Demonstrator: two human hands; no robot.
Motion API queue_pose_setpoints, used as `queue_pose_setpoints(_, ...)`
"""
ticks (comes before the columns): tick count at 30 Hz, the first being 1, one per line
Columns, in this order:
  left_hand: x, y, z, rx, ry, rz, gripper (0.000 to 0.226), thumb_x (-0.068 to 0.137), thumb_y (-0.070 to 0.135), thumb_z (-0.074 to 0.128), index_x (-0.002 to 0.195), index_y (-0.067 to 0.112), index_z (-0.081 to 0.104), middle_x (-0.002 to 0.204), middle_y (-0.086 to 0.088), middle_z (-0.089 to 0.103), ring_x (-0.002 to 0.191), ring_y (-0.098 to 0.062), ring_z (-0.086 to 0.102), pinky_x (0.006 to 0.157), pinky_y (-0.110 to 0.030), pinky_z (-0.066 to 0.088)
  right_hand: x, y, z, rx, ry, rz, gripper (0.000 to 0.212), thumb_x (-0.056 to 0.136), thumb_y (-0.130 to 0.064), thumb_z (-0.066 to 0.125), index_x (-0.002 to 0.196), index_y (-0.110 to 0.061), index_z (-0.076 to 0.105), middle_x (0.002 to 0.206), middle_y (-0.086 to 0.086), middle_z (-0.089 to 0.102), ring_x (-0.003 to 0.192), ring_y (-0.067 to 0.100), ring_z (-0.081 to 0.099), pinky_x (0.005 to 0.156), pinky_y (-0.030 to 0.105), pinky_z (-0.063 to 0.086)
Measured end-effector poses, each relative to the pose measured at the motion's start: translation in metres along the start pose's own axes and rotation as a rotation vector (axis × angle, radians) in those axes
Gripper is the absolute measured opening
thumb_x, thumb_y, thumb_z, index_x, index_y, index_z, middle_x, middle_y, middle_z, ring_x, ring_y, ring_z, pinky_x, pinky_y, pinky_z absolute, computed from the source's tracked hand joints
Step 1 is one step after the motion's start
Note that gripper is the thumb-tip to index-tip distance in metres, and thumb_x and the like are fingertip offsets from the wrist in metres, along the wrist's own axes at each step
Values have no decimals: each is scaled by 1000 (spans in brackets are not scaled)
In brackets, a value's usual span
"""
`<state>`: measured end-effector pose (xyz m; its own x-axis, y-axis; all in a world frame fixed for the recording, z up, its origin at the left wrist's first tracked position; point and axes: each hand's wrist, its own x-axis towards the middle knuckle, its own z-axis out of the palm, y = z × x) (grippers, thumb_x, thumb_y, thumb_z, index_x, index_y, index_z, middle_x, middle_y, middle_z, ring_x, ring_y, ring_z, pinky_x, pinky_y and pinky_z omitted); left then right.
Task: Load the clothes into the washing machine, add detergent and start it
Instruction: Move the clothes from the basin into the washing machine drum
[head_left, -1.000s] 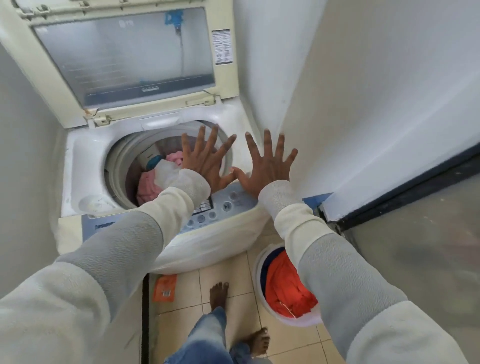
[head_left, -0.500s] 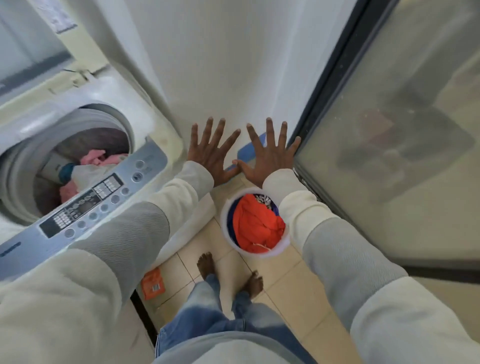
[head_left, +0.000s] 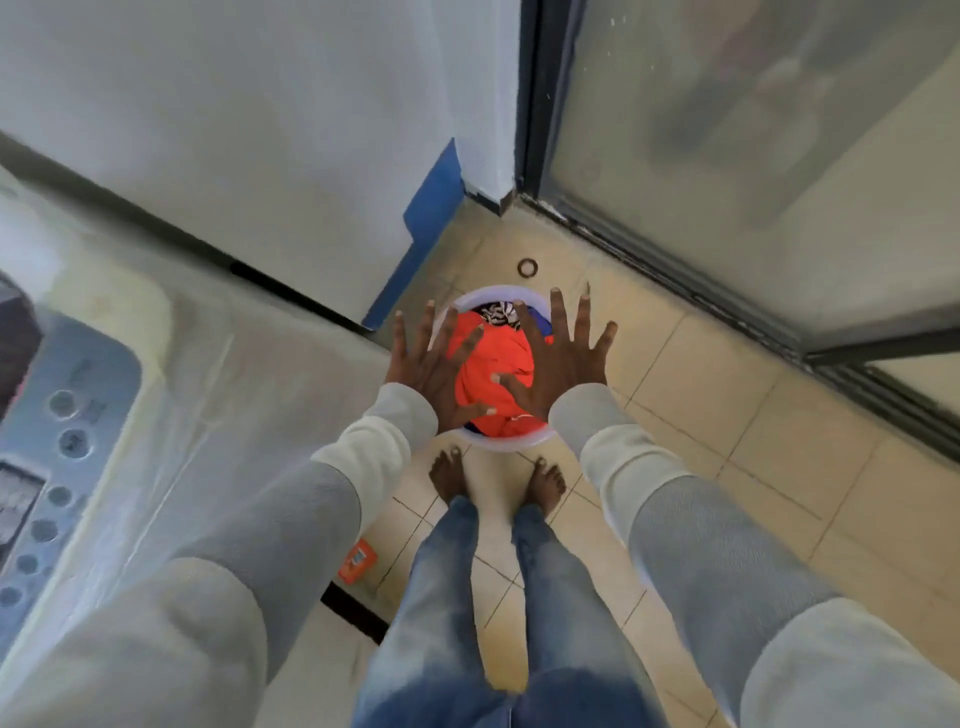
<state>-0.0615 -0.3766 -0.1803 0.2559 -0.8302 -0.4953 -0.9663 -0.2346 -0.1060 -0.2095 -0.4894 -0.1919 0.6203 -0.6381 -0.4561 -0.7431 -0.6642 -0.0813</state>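
A white round basket (head_left: 511, 442) stands on the tiled floor just in front of my bare feet. It holds an orange garment (head_left: 493, 374), a striped piece (head_left: 497, 313) and something blue. My left hand (head_left: 434, 371) and my right hand (head_left: 563, 364) hover above the basket, fingers spread and straight, holding nothing. The washing machine (head_left: 171, 374) fills the left side; only its grey control panel (head_left: 67, 441) and plastic-covered corner show. An orange detergent sachet (head_left: 357, 560) lies on the floor by the machine's base.
A white wall with a blue skirting piece (head_left: 434, 218) stands behind the basket. A dark-framed glass sliding door (head_left: 753, 171) runs along the right. A small dark ring (head_left: 527, 267) lies on the tiles beyond the basket. Open tile floor (head_left: 753, 441) lies to the right.
My view has swung right and down, from the open drum to the basket on the floor. Both spread hands moved with it, from over the control panel to above the basket.
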Motion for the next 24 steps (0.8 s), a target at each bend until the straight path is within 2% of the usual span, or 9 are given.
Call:
queue_pose_setpoints(9, 123, 25, 158, -37, -130, 53, 119, 62, 90, 47, 152, 35, -10, 161, -7, -15, 147, -34, -14, 109, -67, -10, 78, 20, 185, 134, -160, 84, 99, 81, -73, 45, 149, -35, -17, 157, 8, -24, 144, 41, -17, 110, 66, 4)
queue_pose_setpoints(14, 182, 41, 235, 37, -110, 143, 124, 55, 89, 55, 149, 43, -10, 159, -7, -20, 145, -39, -16, 107, -72, -2, 122, 31, 271, 240, -178, 134, 113, 73, -70, 60, 149, -37, -17, 157, 10, -23, 143, 44, -14, 112, 61, 18)
queue_pose_setpoints(17, 206, 44, 263, 67, -112, 171, 123, 55, 82, 65, 148, 48, -9, 158, -7, -23, 145, -41, -14, 106, -74, 5, 142, 33, 307, 297, -189, 173, 121, 67, -68, 68, 149, -38, -17, 158, 10, -19, 143, 45, -9, 113, 60, 18)
queue_pose_setpoints(20, 213, 48, 276, 96, -122, 184, 106, 64, 74, 67, 148, 49, 8, 160, -8, -16, 145, -42, -10, 106, -73, 11, 153, 28, 330, 338, -217, 191, 121, 67, -61, 73, 151, -33, -9, 158, 15, -12, 144, 45, -2, 114, 58, 16)
queue_pose_setpoints(24, 211, 59, 276, 92, -94, 234, 62, 79, 54, 66, 135, 40, 44, 161, -5, 3, 146, -38, -1, 107, -69, 13, 162, 20, 339, 445, -224, 167, 88, 79, -34, 73, 148, -22, 20, 153, 22, 9, 134, 45, 27, 101, 52, 37)
